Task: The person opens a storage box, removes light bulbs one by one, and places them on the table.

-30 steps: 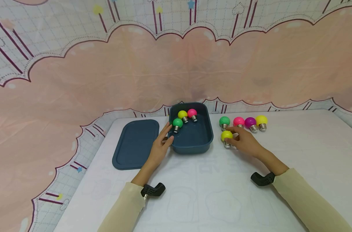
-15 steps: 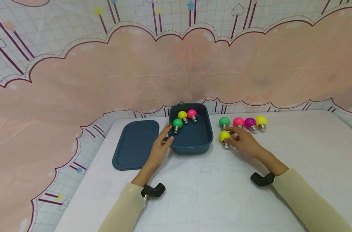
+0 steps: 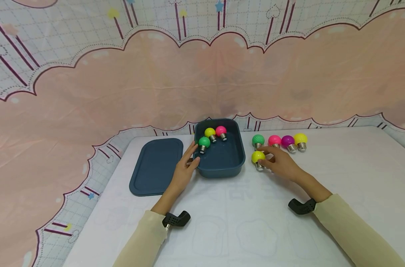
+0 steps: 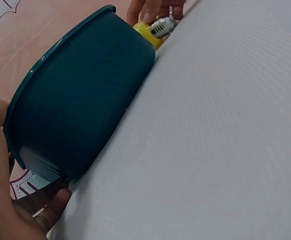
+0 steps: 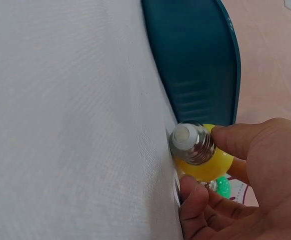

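My right hand point(image 3: 280, 162) pinches a yellow light bulb point(image 3: 257, 157) between thumb and fingers, low over the white table to the right of a dark blue box point(image 3: 220, 172). In the right wrist view, the thumb lies by the screw base of this yellow bulb point(image 5: 213, 165). A green, a yellow and a pink bulb point(image 3: 221, 130) lie inside the box. Against the box's left wall rests my left hand point(image 3: 183, 171), its fingers extended along the side and the thumb at the near corner. The left wrist view shows the box wall point(image 4: 85, 90) beside that hand.
Behind my right hand lie a green bulb point(image 3: 258, 139), a pink bulb point(image 3: 274, 139), a purple bulb point(image 3: 287, 141) and another yellow bulb point(image 3: 300, 138). The flat blue lid point(image 3: 157, 167) lies left of the box. A patterned cloth point(image 3: 202, 81) hangs behind the table.
The yellow bulb in my right hand has shifted slightly left over the last second, while the hand itself has hardly moved. My left hand and the box have stayed in place.
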### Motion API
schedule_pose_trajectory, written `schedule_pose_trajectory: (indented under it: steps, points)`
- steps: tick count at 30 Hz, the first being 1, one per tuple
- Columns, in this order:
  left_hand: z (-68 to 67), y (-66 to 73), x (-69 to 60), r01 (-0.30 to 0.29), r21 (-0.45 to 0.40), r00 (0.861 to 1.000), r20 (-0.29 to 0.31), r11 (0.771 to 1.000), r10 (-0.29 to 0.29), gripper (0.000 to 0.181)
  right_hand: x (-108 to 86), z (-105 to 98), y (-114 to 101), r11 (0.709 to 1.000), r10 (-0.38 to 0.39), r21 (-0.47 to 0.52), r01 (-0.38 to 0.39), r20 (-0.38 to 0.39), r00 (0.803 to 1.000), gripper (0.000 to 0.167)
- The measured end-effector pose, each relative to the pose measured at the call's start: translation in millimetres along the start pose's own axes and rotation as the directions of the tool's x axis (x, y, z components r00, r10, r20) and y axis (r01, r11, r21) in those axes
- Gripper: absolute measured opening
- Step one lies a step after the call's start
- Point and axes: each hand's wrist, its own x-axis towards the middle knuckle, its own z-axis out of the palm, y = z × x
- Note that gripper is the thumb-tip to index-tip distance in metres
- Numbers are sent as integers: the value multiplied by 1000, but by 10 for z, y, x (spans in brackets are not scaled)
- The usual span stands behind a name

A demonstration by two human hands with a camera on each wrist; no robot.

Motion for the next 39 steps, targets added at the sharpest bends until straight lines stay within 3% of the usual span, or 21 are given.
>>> schedule_pose_trajectory:
  steps: [5, 15, 39]
  points:
    - [-1, 5, -2, 2, -4, 1000, 1, 1000, -2, 50, -8, 0, -16, 1000, -3, 6, 3, -1, 1000, 45]
    - [-1, 0, 0, -6, -1, 1000, -2, 1000, 6, 50, -16, -9, -37, 997, 70, 28, -70, 5, 998, 47]
    - [3, 19, -5, -11, 26, 1000, -10, 1000, 11, 50, -11, 23, -95, 999, 34, 5, -34, -4, 999, 48]
